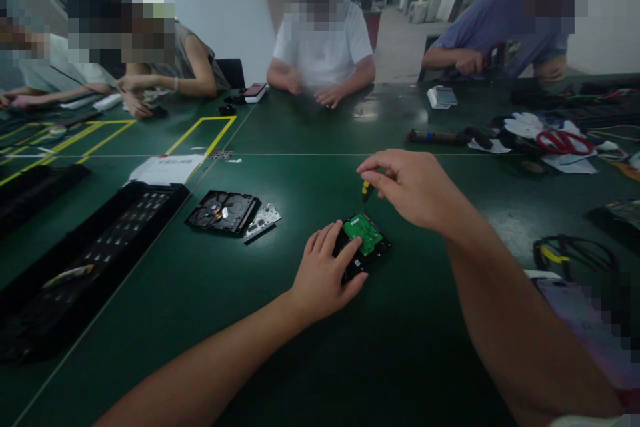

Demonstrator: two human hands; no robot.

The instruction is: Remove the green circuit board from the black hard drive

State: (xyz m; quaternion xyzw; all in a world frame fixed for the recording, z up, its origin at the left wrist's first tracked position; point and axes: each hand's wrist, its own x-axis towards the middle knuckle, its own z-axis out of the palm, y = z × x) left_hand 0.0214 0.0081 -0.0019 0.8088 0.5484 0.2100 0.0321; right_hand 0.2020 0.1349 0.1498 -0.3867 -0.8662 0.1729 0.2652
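A black hard drive [374, 248] with a green circuit board [365, 232] on top lies on the dark green table [280, 347] in front of me. My left hand [327, 275] rests on its near left side, fingers curled over the edge and holding it. My right hand [413, 185] hovers just beyond the drive, fingers pinched on a small yellow and black screwdriver [366, 189] that points down.
An opened hard drive [223, 211] with a loose silver board [263, 219] lies to the left. Long black trays [95, 247] run along the left side. Scissors [563, 141], gloves and tools sit far right. Several other people sit round the table's far edge.
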